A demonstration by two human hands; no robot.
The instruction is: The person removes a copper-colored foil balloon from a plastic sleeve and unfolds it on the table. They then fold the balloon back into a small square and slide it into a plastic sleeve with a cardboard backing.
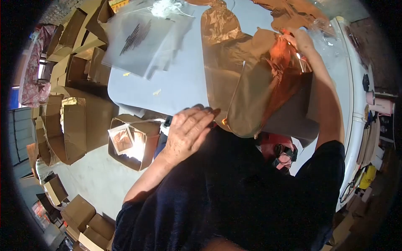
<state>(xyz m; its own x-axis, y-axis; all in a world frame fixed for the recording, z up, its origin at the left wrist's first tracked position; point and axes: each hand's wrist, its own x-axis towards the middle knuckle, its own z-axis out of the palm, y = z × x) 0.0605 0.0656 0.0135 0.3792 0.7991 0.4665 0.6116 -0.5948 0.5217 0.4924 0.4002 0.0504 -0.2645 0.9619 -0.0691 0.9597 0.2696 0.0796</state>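
Dark shirt (234,188) fills the foreground; right hand (302,42) grips copper-coloured film (253,94).

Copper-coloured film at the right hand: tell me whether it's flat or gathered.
Gathered: the film creases sharply below the right hand, which pinches it; lower down it looks smoother.

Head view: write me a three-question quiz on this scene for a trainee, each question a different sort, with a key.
1. Multiple choice: what do the fingers of the right hand grasp?
A) a cardboard box
B) copper-coloured film
C) a roll of tape

2. True or false: the left hand is clenched into a fist.

3. Fill in the blank: the clear plastic sheets lie on the table, to the ____ of the copper-coloured film.

Key: 1. B. 2. False; its fingers are extended. 3. Left.
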